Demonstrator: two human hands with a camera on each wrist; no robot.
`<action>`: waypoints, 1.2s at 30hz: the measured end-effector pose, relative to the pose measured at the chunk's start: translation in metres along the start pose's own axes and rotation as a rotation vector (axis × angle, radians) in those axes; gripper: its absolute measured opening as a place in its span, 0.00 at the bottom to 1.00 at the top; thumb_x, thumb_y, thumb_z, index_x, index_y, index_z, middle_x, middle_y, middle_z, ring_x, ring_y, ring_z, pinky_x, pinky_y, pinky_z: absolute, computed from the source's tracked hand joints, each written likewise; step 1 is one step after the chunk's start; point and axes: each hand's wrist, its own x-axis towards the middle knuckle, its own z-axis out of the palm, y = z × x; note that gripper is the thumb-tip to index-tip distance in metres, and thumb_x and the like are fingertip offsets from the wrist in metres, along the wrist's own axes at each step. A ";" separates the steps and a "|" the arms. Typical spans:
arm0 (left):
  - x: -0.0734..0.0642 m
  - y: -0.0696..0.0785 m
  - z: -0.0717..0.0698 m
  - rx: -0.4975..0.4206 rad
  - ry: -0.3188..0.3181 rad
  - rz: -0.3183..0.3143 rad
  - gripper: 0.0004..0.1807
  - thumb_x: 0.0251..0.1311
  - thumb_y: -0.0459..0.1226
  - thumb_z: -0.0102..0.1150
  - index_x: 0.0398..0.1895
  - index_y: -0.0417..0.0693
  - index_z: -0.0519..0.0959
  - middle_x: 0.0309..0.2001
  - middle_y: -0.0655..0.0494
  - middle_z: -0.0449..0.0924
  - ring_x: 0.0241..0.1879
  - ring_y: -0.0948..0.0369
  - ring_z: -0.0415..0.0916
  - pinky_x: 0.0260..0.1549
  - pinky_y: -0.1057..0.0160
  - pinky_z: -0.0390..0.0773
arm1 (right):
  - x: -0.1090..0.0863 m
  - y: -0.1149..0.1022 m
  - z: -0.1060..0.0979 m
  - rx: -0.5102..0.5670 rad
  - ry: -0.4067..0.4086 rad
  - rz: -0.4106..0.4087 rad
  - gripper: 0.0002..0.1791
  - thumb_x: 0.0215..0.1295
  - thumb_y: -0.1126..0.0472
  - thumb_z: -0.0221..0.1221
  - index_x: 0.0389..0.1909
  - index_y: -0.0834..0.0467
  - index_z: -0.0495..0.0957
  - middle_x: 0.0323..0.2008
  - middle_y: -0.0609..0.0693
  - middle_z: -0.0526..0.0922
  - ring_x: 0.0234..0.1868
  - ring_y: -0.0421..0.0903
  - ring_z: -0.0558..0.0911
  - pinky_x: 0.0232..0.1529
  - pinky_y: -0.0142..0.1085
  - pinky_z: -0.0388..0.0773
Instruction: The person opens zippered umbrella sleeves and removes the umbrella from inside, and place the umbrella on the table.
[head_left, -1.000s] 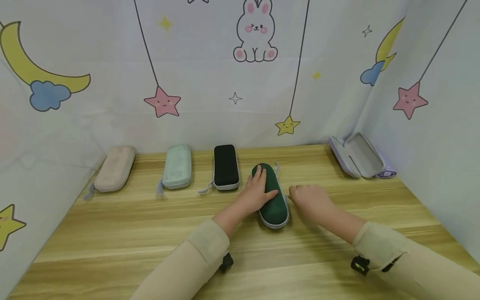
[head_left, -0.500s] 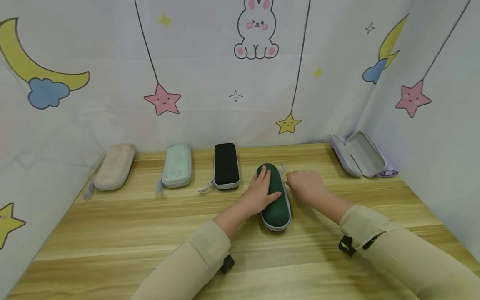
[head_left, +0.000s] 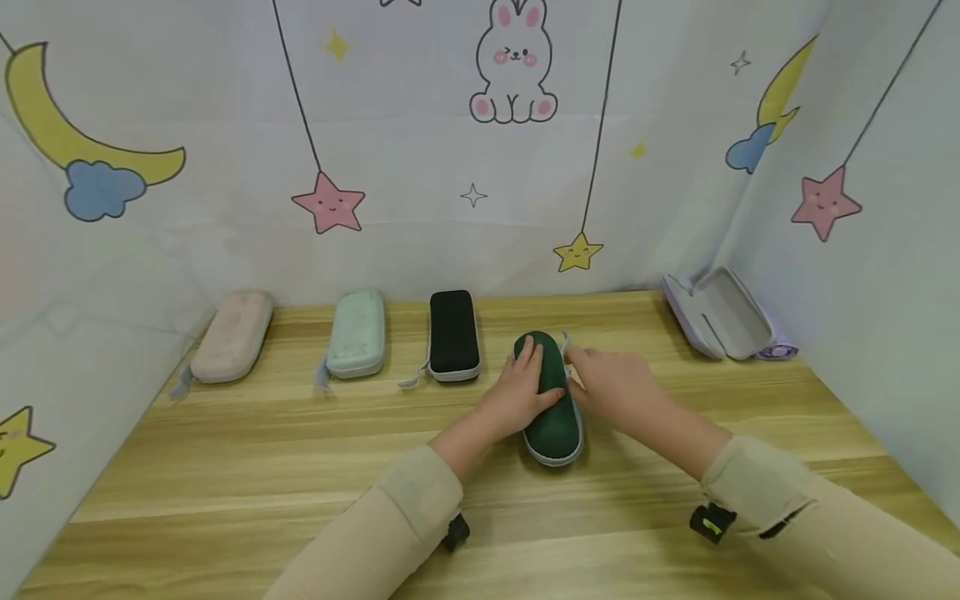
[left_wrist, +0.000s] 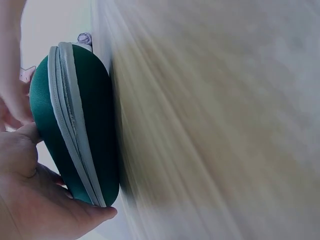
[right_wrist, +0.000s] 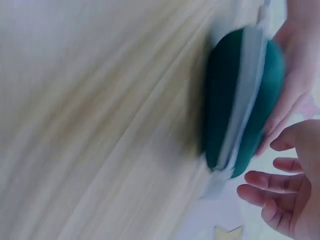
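A dark green, rounded zippered glasses case (head_left: 553, 429) lies on the wooden table in front of me. My left hand (head_left: 513, 396) grips it from the left, its fingers and thumb spread over the top. In the left wrist view a grey zipper band (left_wrist: 67, 120) runs along the case's side. At the right edge of the case, near a grey loop (head_left: 566, 340), is my right hand (head_left: 615, 383). The right wrist view shows that hand's fingers (right_wrist: 272, 181) loosely bent and apart, with nothing between them and a gap to the case.
Left of the green case lie a black case (head_left: 453, 333), a mint case (head_left: 357, 333) and a beige case (head_left: 232, 337). An open lilac case (head_left: 727, 312) with grey lining sits at the back right. Printed cloth walls (head_left: 420, 250) border the table (head_left: 300, 467).
The right hand moved up along the case's right edge, then its pinching fingers loosened and came apart. The green case shifted slightly right under the left hand, which keeps its grip.
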 end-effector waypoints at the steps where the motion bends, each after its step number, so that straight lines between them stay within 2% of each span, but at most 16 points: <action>1: -0.001 0.000 0.000 -0.002 0.003 0.000 0.45 0.71 0.55 0.48 0.78 0.44 0.40 0.78 0.48 0.30 0.74 0.41 0.34 0.69 0.47 0.49 | -0.004 -0.005 -0.004 0.009 0.002 -0.004 0.17 0.65 0.53 0.62 0.48 0.57 0.73 0.24 0.49 0.79 0.11 0.41 0.66 0.12 0.35 0.64; 5: -0.003 0.002 -0.001 -0.014 0.011 0.002 0.45 0.71 0.55 0.47 0.78 0.44 0.40 0.77 0.49 0.29 0.74 0.41 0.33 0.69 0.46 0.47 | -0.018 -0.022 -0.015 0.023 -0.041 0.003 0.24 0.64 0.43 0.60 0.52 0.56 0.72 0.30 0.49 0.82 0.10 0.38 0.66 0.10 0.33 0.61; 7: -0.004 0.002 -0.002 -0.015 0.017 0.007 0.44 0.71 0.55 0.47 0.78 0.44 0.39 0.77 0.49 0.29 0.74 0.41 0.33 0.69 0.46 0.47 | -0.023 -0.030 -0.017 0.010 -0.079 0.028 0.31 0.61 0.35 0.58 0.53 0.56 0.72 0.36 0.50 0.84 0.13 0.40 0.71 0.11 0.34 0.63; 8: -0.004 0.003 -0.002 -0.014 0.020 0.006 0.44 0.71 0.55 0.47 0.78 0.45 0.40 0.77 0.50 0.29 0.74 0.41 0.33 0.69 0.45 0.48 | -0.024 -0.034 -0.016 0.007 -0.094 0.038 0.35 0.59 0.31 0.58 0.53 0.56 0.71 0.40 0.51 0.84 0.15 0.41 0.73 0.11 0.34 0.64; 12: -0.001 0.003 -0.004 -0.051 0.049 -0.011 0.44 0.70 0.54 0.50 0.78 0.45 0.42 0.78 0.50 0.31 0.74 0.41 0.35 0.67 0.44 0.51 | -0.027 -0.044 -0.012 -0.022 -0.097 0.057 0.47 0.47 0.21 0.58 0.53 0.57 0.68 0.40 0.52 0.82 0.22 0.46 0.79 0.14 0.37 0.70; 17: -0.001 -0.005 -0.007 -0.243 0.099 -0.050 0.45 0.68 0.50 0.56 0.77 0.39 0.44 0.77 0.41 0.35 0.74 0.43 0.39 0.67 0.45 0.52 | -0.028 -0.048 -0.006 -0.042 -0.070 0.053 0.49 0.46 0.23 0.62 0.53 0.60 0.66 0.36 0.53 0.81 0.22 0.47 0.80 0.16 0.39 0.73; 19: -0.005 -0.009 -0.008 -0.354 0.120 -0.091 0.43 0.70 0.46 0.54 0.76 0.36 0.45 0.75 0.36 0.41 0.73 0.44 0.46 0.66 0.46 0.56 | -0.030 -0.048 -0.006 -0.044 -0.064 0.053 0.49 0.47 0.25 0.62 0.54 0.61 0.66 0.35 0.53 0.80 0.22 0.48 0.79 0.16 0.40 0.73; 21: -0.006 -0.015 -0.008 -0.472 0.139 -0.147 0.39 0.71 0.42 0.52 0.75 0.34 0.47 0.68 0.34 0.60 0.64 0.46 0.65 0.58 0.49 0.69 | -0.032 -0.048 -0.005 -0.047 -0.043 0.049 0.47 0.48 0.26 0.63 0.53 0.61 0.66 0.32 0.53 0.79 0.20 0.47 0.78 0.15 0.40 0.72; 23: -0.004 -0.022 -0.007 -0.596 0.133 -0.203 0.33 0.71 0.36 0.48 0.73 0.31 0.52 0.53 0.37 0.75 0.46 0.50 0.78 0.45 0.55 0.78 | -0.034 -0.048 -0.004 -0.048 -0.015 0.037 0.46 0.47 0.27 0.64 0.53 0.61 0.67 0.30 0.53 0.78 0.19 0.47 0.77 0.15 0.40 0.72; 24: -0.002 -0.026 -0.005 -0.647 0.121 -0.227 0.30 0.71 0.35 0.47 0.71 0.30 0.55 0.45 0.40 0.78 0.37 0.53 0.79 0.38 0.58 0.79 | -0.035 -0.048 -0.003 -0.053 -0.004 0.031 0.47 0.47 0.28 0.64 0.53 0.61 0.67 0.29 0.53 0.77 0.19 0.47 0.77 0.14 0.40 0.71; 26: 0.008 -0.041 0.001 -0.712 0.078 -0.240 0.24 0.68 0.32 0.47 0.65 0.30 0.64 0.31 0.47 0.77 0.25 0.58 0.75 0.27 0.62 0.78 | -0.035 -0.048 -0.002 -0.055 0.009 0.024 0.47 0.45 0.28 0.66 0.52 0.61 0.67 0.29 0.52 0.76 0.19 0.47 0.76 0.14 0.39 0.71; 27: 0.008 -0.045 0.002 -0.716 0.058 -0.228 0.22 0.67 0.32 0.47 0.63 0.30 0.67 0.29 0.48 0.77 0.24 0.60 0.74 0.27 0.63 0.78 | -0.036 -0.047 -0.002 -0.054 0.007 0.022 0.47 0.44 0.27 0.66 0.52 0.62 0.67 0.28 0.52 0.76 0.19 0.46 0.76 0.14 0.39 0.71; 29: 0.025 -0.071 0.015 -0.726 -0.006 -0.135 0.16 0.65 0.35 0.49 0.51 0.34 0.76 0.26 0.51 0.76 0.24 0.62 0.74 0.25 0.65 0.77 | -0.036 -0.047 -0.002 -0.040 -0.005 0.024 0.48 0.44 0.27 0.66 0.52 0.62 0.66 0.29 0.52 0.76 0.19 0.46 0.76 0.15 0.39 0.71; 31: 0.033 -0.083 0.021 -0.680 -0.048 -0.099 0.13 0.65 0.37 0.51 0.45 0.38 0.78 0.28 0.51 0.77 0.26 0.60 0.73 0.27 0.63 0.76 | -0.036 -0.046 -0.003 -0.017 -0.030 0.034 0.48 0.47 0.27 0.64 0.54 0.62 0.65 0.32 0.53 0.77 0.22 0.47 0.77 0.16 0.39 0.72; 34: 0.031 -0.081 0.019 -0.600 -0.096 -0.086 0.12 0.66 0.39 0.51 0.42 0.40 0.80 0.31 0.49 0.78 0.26 0.59 0.71 0.25 0.61 0.72 | -0.036 -0.043 -0.005 0.029 -0.052 0.043 0.48 0.52 0.29 0.62 0.59 0.63 0.64 0.42 0.57 0.79 0.33 0.50 0.81 0.24 0.42 0.78; 36: 0.013 -0.058 0.006 -0.519 -0.097 -0.134 0.13 0.68 0.36 0.50 0.46 0.37 0.80 0.35 0.47 0.77 0.27 0.58 0.69 0.26 0.60 0.71 | -0.037 -0.040 -0.007 0.051 -0.032 0.016 0.48 0.55 0.31 0.62 0.63 0.63 0.63 0.49 0.59 0.77 0.43 0.53 0.80 0.35 0.45 0.80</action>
